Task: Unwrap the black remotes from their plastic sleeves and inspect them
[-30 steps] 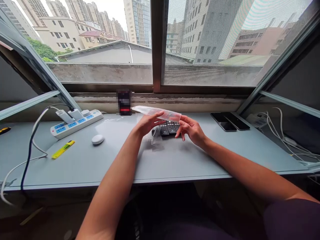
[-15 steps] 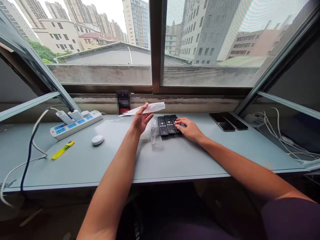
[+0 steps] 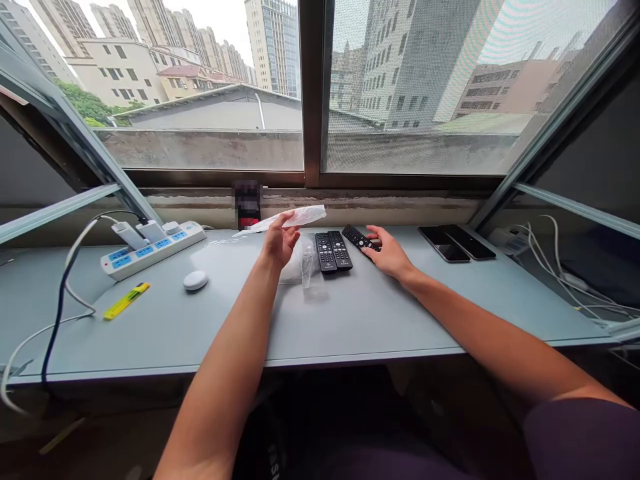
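My left hand (image 3: 279, 241) is raised a little over the grey desk (image 3: 350, 320) and pinches a clear plastic bag (image 3: 295, 218) that sticks out to the right. My right hand (image 3: 389, 252) is closed on a black remote (image 3: 359, 238), which lies slanted and apart from the others. Two more black remotes (image 3: 333, 251) lie side by side between my hands. A small heap of clear plastic bags (image 3: 300, 264) rests on the desk just below my left hand.
A white power strip (image 3: 153, 247) with plugs and trailing cables sits at the left, with a white round object (image 3: 195, 279) and a yellow marker (image 3: 125, 299) near it. Two black phones (image 3: 456, 242) lie at the right; white cables (image 3: 575, 280) beyond them. A window runs behind.
My right hand let go of the bag, dropped to the remotes and drew the rightmost one away to the right. My left hand kept the bag, now pointing right and slightly lower.
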Tool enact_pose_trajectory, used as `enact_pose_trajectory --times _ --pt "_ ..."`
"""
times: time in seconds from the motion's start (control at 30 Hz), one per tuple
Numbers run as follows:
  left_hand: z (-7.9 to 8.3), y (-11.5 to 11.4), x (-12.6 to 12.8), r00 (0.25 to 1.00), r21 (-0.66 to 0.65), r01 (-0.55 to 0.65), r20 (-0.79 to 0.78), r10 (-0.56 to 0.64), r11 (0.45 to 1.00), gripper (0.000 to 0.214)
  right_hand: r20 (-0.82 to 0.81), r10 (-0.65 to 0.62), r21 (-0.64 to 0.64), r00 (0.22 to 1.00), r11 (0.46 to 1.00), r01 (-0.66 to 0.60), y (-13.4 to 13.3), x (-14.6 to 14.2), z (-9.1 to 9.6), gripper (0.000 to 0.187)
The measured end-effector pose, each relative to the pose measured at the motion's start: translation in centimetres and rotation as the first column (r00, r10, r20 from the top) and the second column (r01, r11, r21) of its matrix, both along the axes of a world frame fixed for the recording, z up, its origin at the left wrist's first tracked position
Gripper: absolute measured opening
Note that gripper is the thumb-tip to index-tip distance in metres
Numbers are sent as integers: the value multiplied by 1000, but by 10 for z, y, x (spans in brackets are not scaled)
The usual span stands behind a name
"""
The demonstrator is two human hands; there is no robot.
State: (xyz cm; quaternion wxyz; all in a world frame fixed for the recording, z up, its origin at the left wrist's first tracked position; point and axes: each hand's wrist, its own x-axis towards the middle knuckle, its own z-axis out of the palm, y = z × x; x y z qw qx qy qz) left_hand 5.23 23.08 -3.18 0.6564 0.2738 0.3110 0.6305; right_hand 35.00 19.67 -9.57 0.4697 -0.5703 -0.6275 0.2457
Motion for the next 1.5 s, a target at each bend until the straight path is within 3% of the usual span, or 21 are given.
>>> enact_pose_trajectory --times 0.1,0.2,0.3,0.47,0.57,0.63,0.73,0.83,0.93,1.07,1.17,1.4,1.5 --pt "2 -3 2 999 -14 13 32 -13 1000 9 -373 68 -51 926 994 -94 -3 -6 5 69" --pt "3 -5 3 999 -33 14 45 -12 999 8 -642 64 -149 764 967 -206 -9 -12 14 48" --pt "3 -6 4 999 -29 9 53 -8 1000 8 -749 46 -232 661 916 -327 -16 -14 23 27" --pt "0 -5 5 999 -33 11 50 -9 999 12 -862 76 -187 502 871 -453 -25 -18 34 24" --pt "-1 -5 4 999 -29 7 48 -6 1000 15 -894 56 -199 444 838 -508 -29 -22 40 5" --pt "-2 -4 4 999 -19 6 47 -5 1000 18 -910 39 -206 412 820 -534 -30 -23 43 16" --pt "-3 -3 3 999 -16 8 39 -7 1000 24 -924 28 -211 382 796 -568 -29 -22 45 35" --pt "-4 -3 3 1000 -11 8 26 -7 1000 23 -932 24 -213 362 773 -598 -28 -20 44 36" --pt "-4 -3 4 1000 -6 0 -4 0 1000 19 -942 3 -203 335 790 -578 -26 -19 42 35" --pt "-5 -3 6 999 -6 15 -41 -15 1000 20 -908 -107 -298 405 844 -446 -23 -19 39 20" --pt "-6 -2 6 998 3 12 -56 -11 1000 23 -884 -164 -349 437 854 -385 -23 -19 40 17" --pt "-8 -1 5 996 24 5 -91 -3 1000 20 -915 -58 -275 400 813 -513 -24 -21 42 38" --pt "-8 -1 5 995 20 3 -104 -1 1000 22 -916 36 -221 399 787 -577 -26 -22 40 34"
